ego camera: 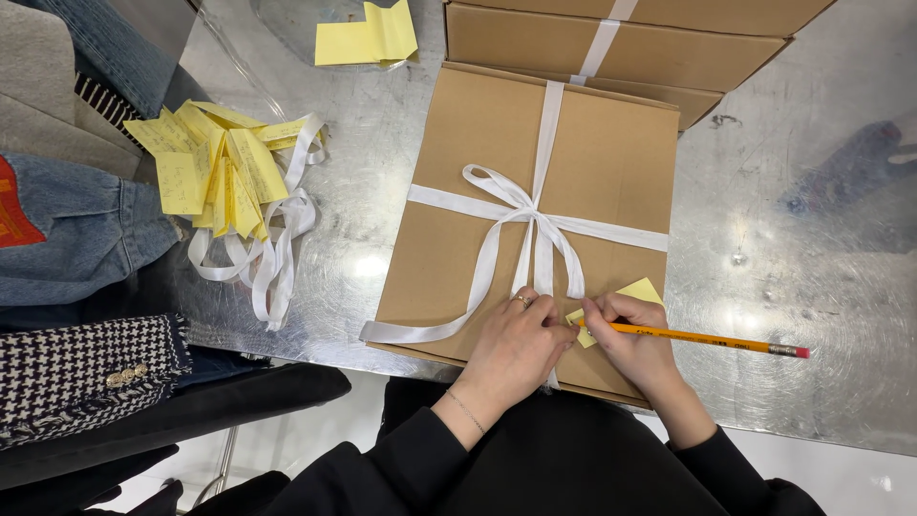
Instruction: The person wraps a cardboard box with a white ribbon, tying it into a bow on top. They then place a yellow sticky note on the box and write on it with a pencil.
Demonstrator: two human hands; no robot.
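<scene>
From my head camera, looking down: my right hand (638, 349) pinches a yellow pencil (702, 337), its tip down on a small yellow sticky note (638, 290) and its pink eraser end pointing out to my right over the bench (802, 239). My left hand (516, 346), fingers curled together and a ring showing, presses down just beside the note, touching the tail of the white ribbon (535, 215). The note lies on the near right part of a flat brown cardboard box (611, 153), which the ribbon crosses both ways and ties in a bow near the middle. One long ribbon tail runs to the box's near left corner.

Behind it lies a second cardboard box (669, 48) with a white strip over it. To my left on the steel bench sits a heap of yellow notes (205, 172) on loose white ribbons (272, 253), and further back another yellow paper (368, 36). Denim clothing (76, 229) and a houndstooth jacket (81, 368) lie at the far left.
</scene>
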